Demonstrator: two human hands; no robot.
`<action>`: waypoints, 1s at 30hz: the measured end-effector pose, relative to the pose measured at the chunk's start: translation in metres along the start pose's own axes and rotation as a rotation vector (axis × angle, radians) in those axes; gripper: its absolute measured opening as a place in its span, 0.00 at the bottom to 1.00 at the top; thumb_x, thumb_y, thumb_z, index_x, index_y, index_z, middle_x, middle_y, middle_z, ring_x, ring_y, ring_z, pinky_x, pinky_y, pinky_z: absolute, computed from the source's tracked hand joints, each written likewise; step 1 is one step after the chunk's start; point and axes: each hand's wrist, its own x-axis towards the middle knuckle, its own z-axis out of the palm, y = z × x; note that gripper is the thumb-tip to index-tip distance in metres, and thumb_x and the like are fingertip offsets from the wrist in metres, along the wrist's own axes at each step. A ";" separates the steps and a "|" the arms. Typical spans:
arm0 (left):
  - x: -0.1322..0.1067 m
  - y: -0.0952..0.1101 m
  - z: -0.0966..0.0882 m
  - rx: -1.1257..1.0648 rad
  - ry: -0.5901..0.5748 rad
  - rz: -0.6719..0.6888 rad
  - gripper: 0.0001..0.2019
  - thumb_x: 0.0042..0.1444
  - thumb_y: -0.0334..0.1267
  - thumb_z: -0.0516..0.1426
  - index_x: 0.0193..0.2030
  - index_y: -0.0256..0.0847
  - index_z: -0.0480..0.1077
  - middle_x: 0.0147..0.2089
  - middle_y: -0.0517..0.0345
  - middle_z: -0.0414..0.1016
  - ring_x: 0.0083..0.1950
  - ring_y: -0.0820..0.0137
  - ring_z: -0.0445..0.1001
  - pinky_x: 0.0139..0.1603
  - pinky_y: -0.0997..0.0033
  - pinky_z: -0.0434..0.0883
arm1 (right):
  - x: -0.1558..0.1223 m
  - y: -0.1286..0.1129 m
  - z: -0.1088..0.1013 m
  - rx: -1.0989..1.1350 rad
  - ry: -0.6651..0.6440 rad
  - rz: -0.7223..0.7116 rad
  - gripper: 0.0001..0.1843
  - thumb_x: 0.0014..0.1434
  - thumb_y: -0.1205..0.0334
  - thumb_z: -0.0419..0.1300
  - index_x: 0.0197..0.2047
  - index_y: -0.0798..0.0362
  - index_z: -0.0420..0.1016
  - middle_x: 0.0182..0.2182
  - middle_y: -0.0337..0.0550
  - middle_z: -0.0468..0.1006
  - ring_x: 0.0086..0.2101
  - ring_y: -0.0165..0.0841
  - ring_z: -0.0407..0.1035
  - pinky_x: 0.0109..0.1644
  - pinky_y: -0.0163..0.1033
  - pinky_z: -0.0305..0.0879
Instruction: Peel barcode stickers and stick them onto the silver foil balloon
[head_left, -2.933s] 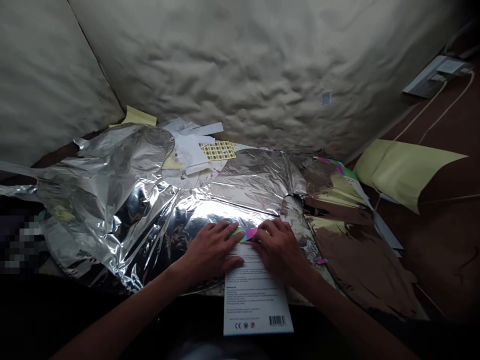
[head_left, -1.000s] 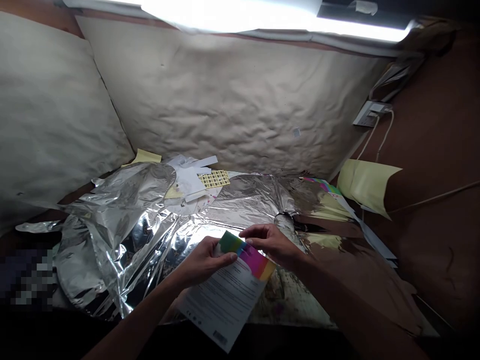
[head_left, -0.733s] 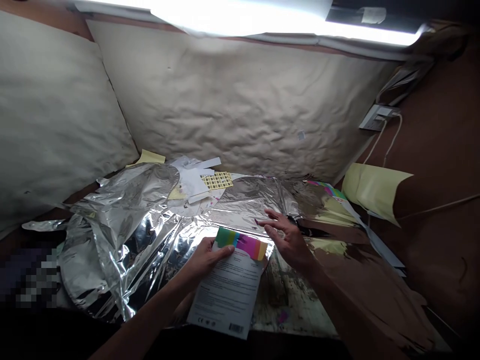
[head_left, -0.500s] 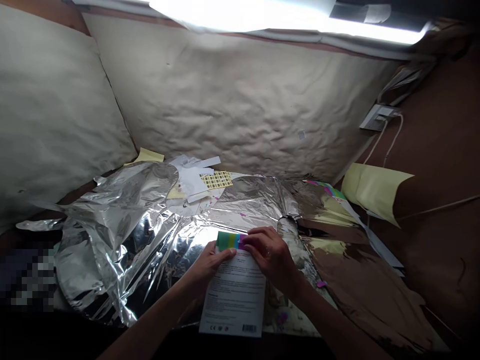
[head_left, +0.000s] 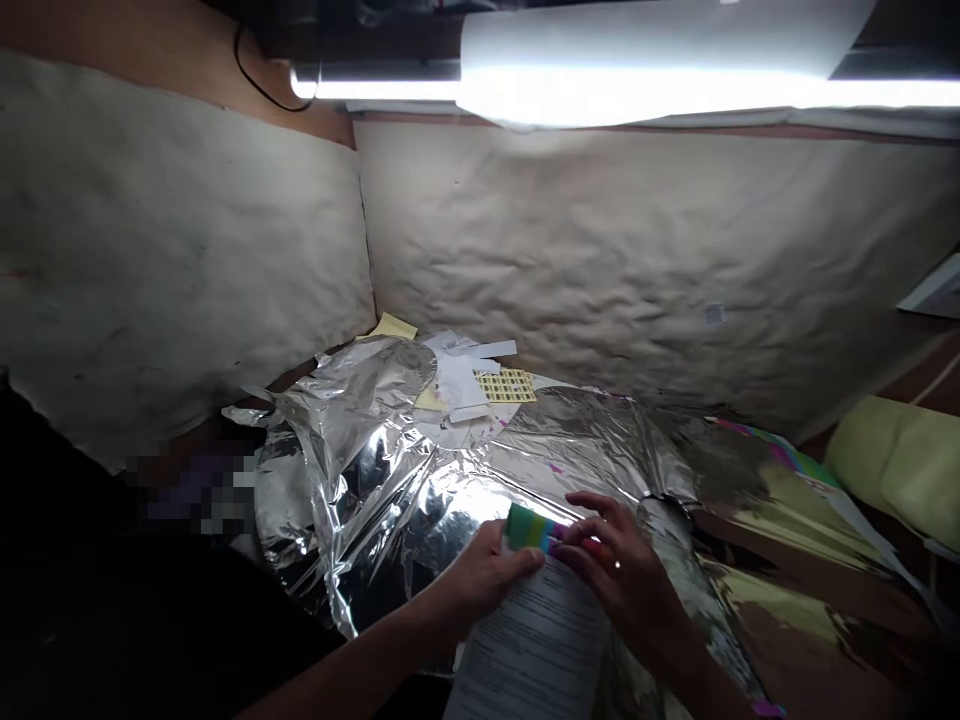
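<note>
A white printed sheet [head_left: 534, 645], covered in small text, hangs down in front of me. Its top end carries a band [head_left: 529, 524] striped in green, yellow, blue and purple. My left hand [head_left: 487, 575] grips the sheet's upper left edge, thumb in front over the lower side of the band. At the band's purple end, the thumb and fingers of my right hand [head_left: 615, 562] are pinched together. Whether something small lies between those fingertips is hidden. Silver foil [head_left: 390, 535] lies beneath and around both hands.
Toward the back lie white paper strips [head_left: 461, 385] and a yellow sticker sheet [head_left: 507, 385] with rows of small dark marks. Paper-covered walls [head_left: 637, 230] close off the back and left. A bright tube lamp [head_left: 600, 90] hangs above; yellow paper [head_left: 896, 455] is at right.
The view has swung left, so the scene sits further right. Both hands stay on the sheet's top end, and the sheet's lower part has passed below the picture's edge.
</note>
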 end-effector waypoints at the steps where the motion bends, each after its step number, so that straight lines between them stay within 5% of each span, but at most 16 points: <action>1: 0.000 0.001 -0.002 -0.020 0.011 -0.010 0.16 0.49 0.45 0.66 0.37 0.33 0.76 0.30 0.55 0.72 0.28 0.73 0.67 0.31 0.74 0.63 | -0.001 0.001 -0.003 -0.056 0.055 -0.058 0.08 0.59 0.55 0.61 0.32 0.49 0.75 0.51 0.51 0.71 0.52 0.46 0.65 0.52 0.49 0.69; 4: -0.001 0.003 -0.007 -0.061 0.058 -0.043 0.20 0.46 0.49 0.67 0.37 0.33 0.75 0.29 0.55 0.72 0.27 0.72 0.68 0.31 0.73 0.64 | 0.000 0.008 -0.024 -0.180 0.326 -0.126 0.08 0.60 0.55 0.58 0.36 0.48 0.75 0.51 0.50 0.73 0.53 0.46 0.65 0.60 0.54 0.60; 7: -0.003 0.003 -0.010 0.018 0.125 -0.039 0.23 0.46 0.55 0.66 0.35 0.34 0.73 0.27 0.56 0.71 0.25 0.73 0.67 0.28 0.73 0.63 | 0.000 0.019 -0.047 -0.201 0.609 -0.003 0.20 0.56 0.49 0.61 0.48 0.49 0.76 0.58 0.50 0.68 0.59 0.48 0.60 0.65 0.56 0.51; 9: -0.002 0.002 -0.010 0.109 0.140 -0.022 0.24 0.48 0.58 0.63 0.30 0.34 0.72 0.24 0.59 0.67 0.23 0.74 0.64 0.25 0.75 0.60 | -0.006 0.023 -0.048 0.024 0.538 0.167 0.28 0.53 0.42 0.62 0.52 0.50 0.75 0.55 0.53 0.72 0.55 0.49 0.64 0.61 0.56 0.57; 11: 0.000 0.001 -0.007 0.183 0.108 0.004 0.24 0.50 0.58 0.62 0.27 0.34 0.71 0.22 0.61 0.63 0.23 0.76 0.61 0.24 0.76 0.57 | -0.014 0.022 -0.037 0.291 0.291 0.307 0.29 0.54 0.37 0.59 0.48 0.50 0.79 0.44 0.53 0.79 0.46 0.49 0.72 0.51 0.54 0.67; 15: 0.002 0.007 -0.001 0.185 -0.016 0.036 0.24 0.53 0.57 0.60 0.28 0.32 0.72 0.23 0.60 0.63 0.24 0.76 0.60 0.25 0.76 0.57 | -0.024 0.010 -0.012 0.260 0.045 0.288 0.23 0.56 0.40 0.58 0.34 0.50 0.83 0.26 0.47 0.77 0.31 0.43 0.70 0.35 0.44 0.67; 21: -0.017 0.017 -0.013 0.177 -0.186 -0.017 0.18 0.47 0.46 0.68 0.40 0.35 0.75 0.34 0.54 0.75 0.37 0.65 0.74 0.38 0.70 0.70 | -0.009 0.010 -0.017 0.398 0.297 0.281 0.22 0.53 0.42 0.63 0.36 0.53 0.81 0.28 0.45 0.78 0.31 0.41 0.69 0.33 0.40 0.65; 26: -0.022 0.033 -0.049 0.315 0.001 -0.010 0.23 0.48 0.49 0.67 0.46 0.37 0.72 0.39 0.50 0.78 0.40 0.60 0.77 0.38 0.66 0.74 | -0.010 0.014 0.007 0.905 0.278 0.467 0.36 0.52 0.35 0.60 0.59 0.44 0.68 0.48 0.49 0.77 0.43 0.46 0.73 0.44 0.50 0.70; 30: 0.016 0.085 -0.092 0.511 0.214 0.079 0.32 0.50 0.56 0.63 0.56 0.37 0.65 0.41 0.47 0.78 0.37 0.60 0.79 0.33 0.66 0.75 | -0.019 0.014 0.019 0.941 0.387 0.493 0.40 0.50 0.37 0.64 0.62 0.40 0.61 0.58 0.50 0.69 0.43 0.42 0.73 0.44 0.48 0.70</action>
